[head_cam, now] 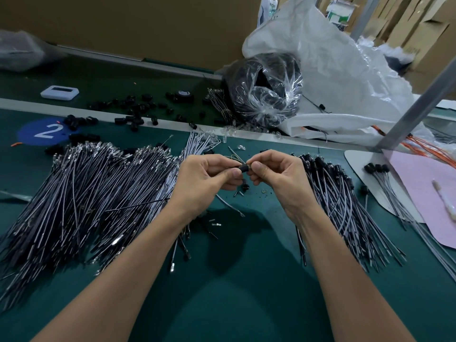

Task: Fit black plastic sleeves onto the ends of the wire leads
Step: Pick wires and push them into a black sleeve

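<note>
Both hands meet over the middle of the green table. My left hand (pixel 208 177) pinches a thin wire lead (pixel 229 206) whose tail runs down and right below the hand. My right hand (pixel 280 176) pinches a small black plastic sleeve (pixel 244 167) between thumb and fingers, right at the lead's end. A big heap of bare wire leads (pixel 86 193) lies to the left. A fan of leads with black sleeves on their ends (pixel 343 203) lies to the right. Loose black sleeves (pixel 133 119) are scattered at the back.
A clear bag of black parts (pixel 266 87) and a large white sack (pixel 333 70) stand at the back right. A white device (pixel 59 93) and a roll of tape (pixel 183 95) lie at the back. A pink sheet (pixel 429 193) lies at the right by a grey post (pixel 417 107).
</note>
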